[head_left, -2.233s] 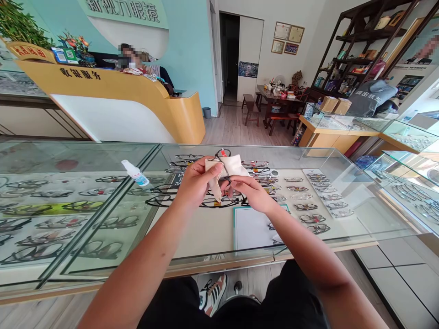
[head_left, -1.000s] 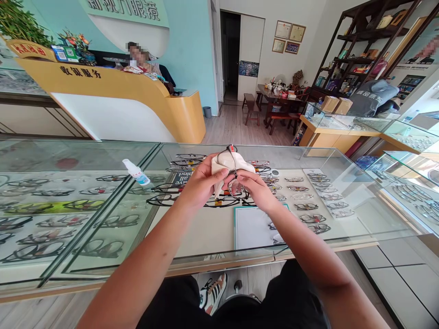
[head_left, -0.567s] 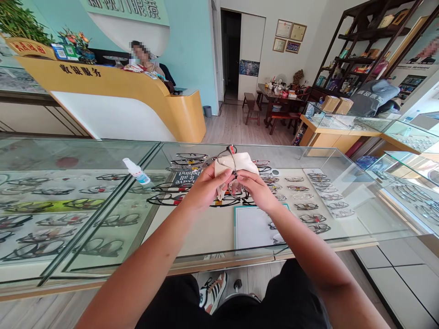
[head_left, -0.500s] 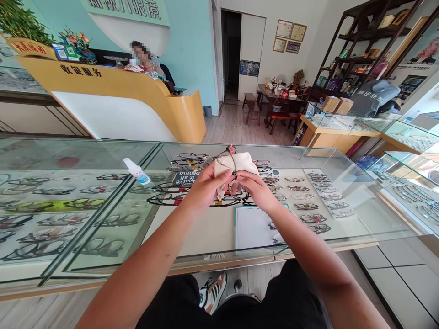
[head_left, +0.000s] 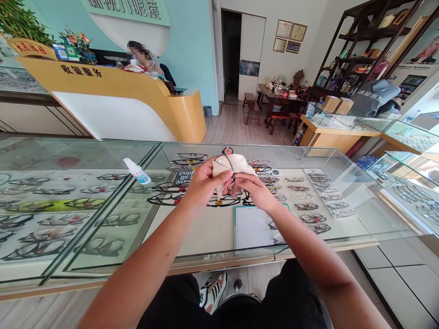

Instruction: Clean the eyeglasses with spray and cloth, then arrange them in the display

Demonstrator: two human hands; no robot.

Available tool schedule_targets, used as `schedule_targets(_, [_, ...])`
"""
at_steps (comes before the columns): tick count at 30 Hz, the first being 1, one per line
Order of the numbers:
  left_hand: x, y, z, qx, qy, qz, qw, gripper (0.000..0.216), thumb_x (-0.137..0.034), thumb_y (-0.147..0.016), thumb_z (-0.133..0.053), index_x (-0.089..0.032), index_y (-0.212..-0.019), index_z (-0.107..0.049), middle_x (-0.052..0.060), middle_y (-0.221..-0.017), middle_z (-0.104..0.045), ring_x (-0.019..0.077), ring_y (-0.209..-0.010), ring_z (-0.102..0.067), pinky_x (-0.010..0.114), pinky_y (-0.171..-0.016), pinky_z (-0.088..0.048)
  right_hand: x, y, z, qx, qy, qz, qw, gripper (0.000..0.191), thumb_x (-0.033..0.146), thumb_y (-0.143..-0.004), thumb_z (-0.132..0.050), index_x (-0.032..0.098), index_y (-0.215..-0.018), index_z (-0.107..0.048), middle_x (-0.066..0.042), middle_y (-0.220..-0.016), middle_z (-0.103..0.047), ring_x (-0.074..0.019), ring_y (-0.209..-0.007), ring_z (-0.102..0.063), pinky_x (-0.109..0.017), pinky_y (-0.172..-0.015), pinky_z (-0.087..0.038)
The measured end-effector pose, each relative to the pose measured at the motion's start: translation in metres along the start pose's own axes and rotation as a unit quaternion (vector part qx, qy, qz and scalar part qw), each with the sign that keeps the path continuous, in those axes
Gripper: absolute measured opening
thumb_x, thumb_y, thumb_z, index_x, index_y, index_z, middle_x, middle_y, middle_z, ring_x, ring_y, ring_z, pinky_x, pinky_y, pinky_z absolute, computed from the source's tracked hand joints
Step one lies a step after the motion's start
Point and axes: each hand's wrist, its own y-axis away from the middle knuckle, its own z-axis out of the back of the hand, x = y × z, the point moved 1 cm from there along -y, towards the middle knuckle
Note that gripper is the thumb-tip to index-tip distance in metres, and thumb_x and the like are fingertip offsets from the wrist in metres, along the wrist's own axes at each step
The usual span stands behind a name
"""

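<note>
- Head view, upper left of the frame: a leafy plant stands on a yellow desk, with a person behind it.
- Left side: rows of spectacles lie under the glass of the glass desk that runs across the frame.
- Left of centre: a white spray bottle with a blue-marked label is on the glass top, its nozzle toward the upper left.
- Centre: the left hand pinches a cream cloth, thumb on the near side.
- Also centre, between the hands: dark-framed glasses with a red mark, held above the desk, part of the frame crossing in front of the cloth.
- Just right of that: the right hand has its fingertips pinched on the glasses; whether the two hands touch, I cannot tell.
- Below the right hand: a white board with a teal edge.
- Right of centre: more eyewear in columns.
- Upper right: two cardboard boxes near a dark shelf.
</note>
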Motion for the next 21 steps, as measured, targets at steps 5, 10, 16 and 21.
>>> schedule_targets(5, [-0.002, -0.001, 0.006, 0.004, 0.011, 0.005, 1.0, 0.042, -0.046, -0.085, -0.097, -0.022, -0.105, -0.069, -0.001, -0.06, -0.069, 0.0207, -0.043, -0.065, 0.03, -0.04, -0.054, 0.004, 0.001, -0.001, 0.024, -0.009, 0.0, 1.0, 0.034, 0.047, -0.108, -0.057, 0.021, -0.093, -0.075, -0.005, -0.095, -0.077, -0.019, -0.082, -0.062, -0.036, -0.089, -0.054])
schedule_targets(10, [-0.003, -0.004, 0.008, -0.026, 0.024, 0.016, 0.999, 0.047, -0.053, -0.084, -0.096, -0.02, -0.1, -0.069, 0.002, -0.07, -0.074, 0.022, -0.043, -0.068, 0.032, -0.039, -0.057, 0.006, 0.002, -0.001, 0.02, -0.008, 0.0, 1.0, 0.034, 0.047, -0.107, -0.059, 0.021, -0.091, -0.076, -0.004, -0.089, -0.076, -0.0193, -0.084, -0.061, -0.036, -0.089, -0.053])
schedule_targets(16, [-0.001, -0.008, 0.014, -0.046, 0.047, 0.014, 0.998, 0.05, -0.06, -0.082, -0.097, -0.017, -0.091, -0.072, 0.002, -0.071, -0.073, 0.0188, -0.048, -0.069, 0.029, -0.044, -0.057, 0.007, 0.002, -0.001, 0.016, -0.005, -0.001, 1.0, 0.039, 0.055, -0.106, -0.062, 0.022, -0.091, -0.077, -0.005, -0.091, -0.076, -0.0204, -0.085, -0.062, -0.036, -0.087, -0.054])
schedule_targets(21, [-0.004, -0.008, 0.017, -0.019, 0.054, 0.021, 0.998, 0.05, -0.058, -0.082, -0.097, -0.017, -0.098, -0.075, 0.004, -0.075, -0.076, 0.0219, -0.058, -0.073, 0.032, -0.054, -0.061, 0.01, 0.002, 0.0, 0.013, -0.014, 0.002, 1.0, 0.039, 0.056, -0.105, -0.061, 0.023, -0.089, -0.074, -0.005, -0.089, -0.076, -0.0203, -0.084, -0.061, -0.037, -0.086, -0.054])
